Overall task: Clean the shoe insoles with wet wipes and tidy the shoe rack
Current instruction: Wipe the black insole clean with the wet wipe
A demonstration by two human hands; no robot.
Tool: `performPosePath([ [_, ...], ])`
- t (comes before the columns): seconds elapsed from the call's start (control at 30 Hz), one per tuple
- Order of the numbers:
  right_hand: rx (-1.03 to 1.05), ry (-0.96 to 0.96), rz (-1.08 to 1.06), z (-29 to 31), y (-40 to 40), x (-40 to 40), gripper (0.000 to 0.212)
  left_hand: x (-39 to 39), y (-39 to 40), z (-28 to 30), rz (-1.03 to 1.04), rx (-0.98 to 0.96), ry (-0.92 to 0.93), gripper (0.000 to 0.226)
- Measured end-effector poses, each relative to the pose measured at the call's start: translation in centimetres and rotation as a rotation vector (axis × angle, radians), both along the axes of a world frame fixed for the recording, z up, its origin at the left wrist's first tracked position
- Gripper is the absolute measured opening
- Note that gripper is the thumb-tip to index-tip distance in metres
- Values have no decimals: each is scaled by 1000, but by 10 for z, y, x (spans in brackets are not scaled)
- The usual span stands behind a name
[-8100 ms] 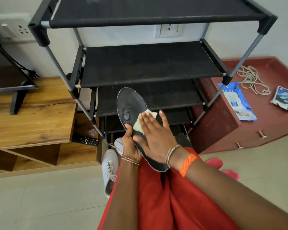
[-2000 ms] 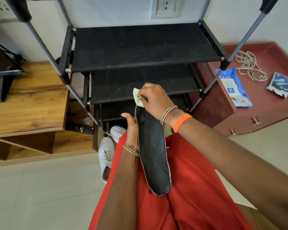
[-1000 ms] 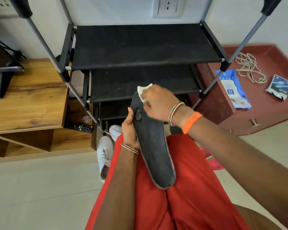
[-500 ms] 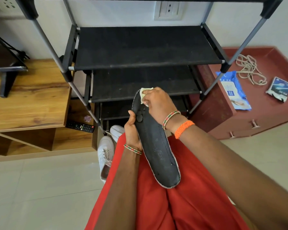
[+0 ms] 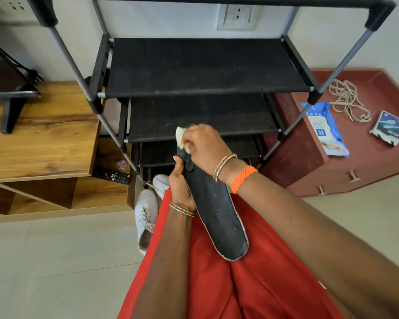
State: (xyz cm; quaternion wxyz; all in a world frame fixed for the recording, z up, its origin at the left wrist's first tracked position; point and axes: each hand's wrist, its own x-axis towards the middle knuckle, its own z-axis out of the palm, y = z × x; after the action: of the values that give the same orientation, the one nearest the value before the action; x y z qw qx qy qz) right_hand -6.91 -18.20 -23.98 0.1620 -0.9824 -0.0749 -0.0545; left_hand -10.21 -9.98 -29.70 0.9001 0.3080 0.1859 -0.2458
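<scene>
1. Head view: black insole (image 5: 214,210) propped heel-down on the red-clad lap, toe end raised in front of the shoe rack (image 5: 200,65).
2. Left hand (image 5: 179,180), grip curled round the insole's left edge near the toe, steadying it.
3. Right hand (image 5: 203,146), grip pinched on a folded wet wipe (image 5: 179,137), pressed against the toe tip.
4. Best done with firm short strokes along the rim, turning the wipe to a fresh face once soiled (the raised stud by the left thumb likely traps dirt).
5. Spare wipes pack (image 5: 325,128) well apart on the red cabinet (image 5: 366,162); white shoes (image 5: 146,215) on the floor beside the lap.
</scene>
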Motion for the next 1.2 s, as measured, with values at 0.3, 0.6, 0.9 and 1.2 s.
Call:
performPosePath([
  [0.3, -39, 16, -60, 4, -26, 9, 29, 0, -4, 1, -5, -15, 31, 60],
  [0.6, 5, 298, 153, 0, -29, -53, 21, 14, 0, -5, 69, -154, 71, 74],
  [0.9, 185, 44, -127, 3, -34, -13, 11, 7, 6, 20, -47, -116, -75, 55],
  [1.2, 477, -141, -348, 31, -54, 31, 11, 12, 25, 21, -332, -388, -183, 63],
])
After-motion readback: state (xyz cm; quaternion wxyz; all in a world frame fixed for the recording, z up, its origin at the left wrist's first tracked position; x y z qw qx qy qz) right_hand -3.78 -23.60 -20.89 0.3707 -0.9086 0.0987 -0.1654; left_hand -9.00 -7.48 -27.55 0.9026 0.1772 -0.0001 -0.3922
